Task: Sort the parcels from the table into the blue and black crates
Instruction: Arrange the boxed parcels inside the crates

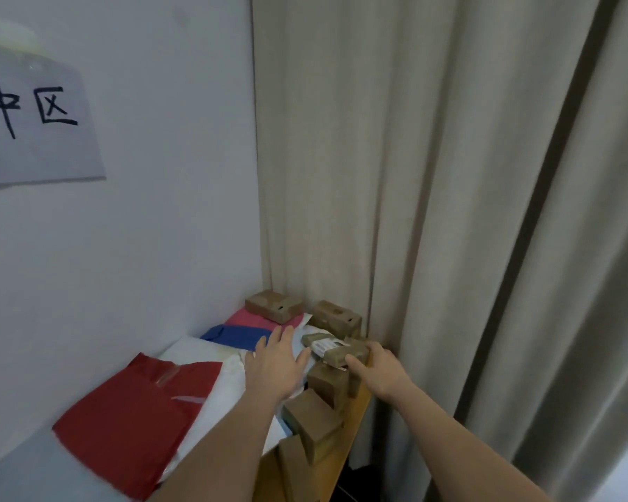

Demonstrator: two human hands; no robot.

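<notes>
The right hand grips a small brown box with a white label, fingers curled round its near end, right at the desk's right edge beside the curtain. The left hand lies flat, fingers straight, on a white mailer. More brown boxes line the narrow wooden edge strip. A red mailer, a blue one and a pink one crowd against the wall. The crates lie outside the view; motion blur smears the near boxes.
</notes>
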